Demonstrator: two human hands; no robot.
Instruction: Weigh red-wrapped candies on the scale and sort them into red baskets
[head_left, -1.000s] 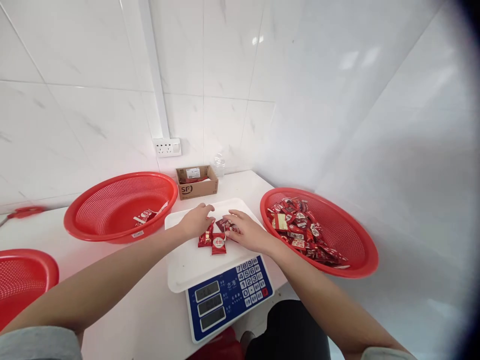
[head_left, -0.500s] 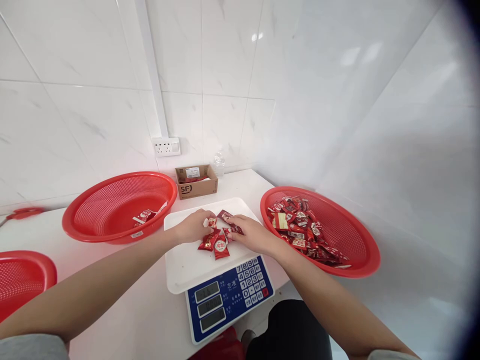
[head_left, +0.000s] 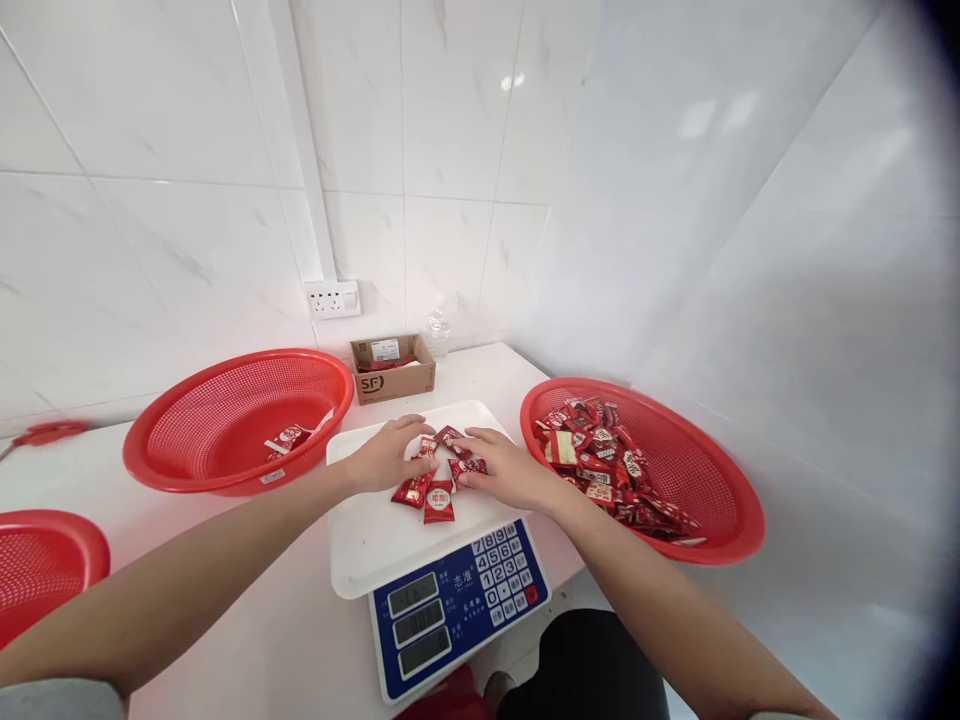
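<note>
Several small red candy packets lie in a loose ring on the white tray (head_left: 367, 545) of a blue-fronted digital scale. My left hand (head_left: 388, 455) is beside the ring, fingers curved and apart, near a red-and-white packet (head_left: 427, 447). Opposite it, my right hand (head_left: 504, 470) has its fingers spread, their tips touching or just over a dark red packet (head_left: 448, 438) and a red packet (head_left: 469, 467). Closer to me lie a red packet with a round white label (head_left: 439, 502) and a shiny red packet (head_left: 411, 491). Neither hand grips anything.
On the right a red basket (head_left: 712, 460) holds a heap of packets. Another red basket (head_left: 195, 420) at the left has a few. A third basket (head_left: 82, 540) shows at the left edge. Behind the scale stand a cardboard box (head_left: 397, 382) and a clear bottle (head_left: 439, 330).
My left hand has opened its fingers and let go of a packet. The packets now lie more spread out in a ring. The right hand's fingers have loosened slightly.
</note>
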